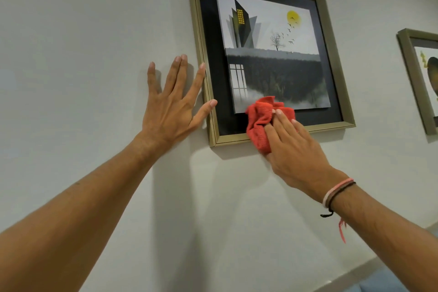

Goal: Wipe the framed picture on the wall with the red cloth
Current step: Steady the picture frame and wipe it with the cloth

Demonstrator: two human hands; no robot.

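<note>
The framed picture (pixel 265 54) hangs on the white wall, with a gold frame, a black mat and a print of a building, a tree and a yellow sun. My right hand (pixel 294 149) presses the crumpled red cloth (pixel 260 121) against the lower part of the picture, across the black mat and the bottom frame rail. My left hand (pixel 173 102) lies flat on the wall beside the frame's left edge, fingers spread, with the thumb and index fingertip touching the frame.
A second gold-framed picture (pixel 419 78) hangs to the right, cut off by the image edge. Plain white wall (pixel 83 31) spreads to the left and below. Something pale blue (pixel 384 284) shows at the bottom right corner.
</note>
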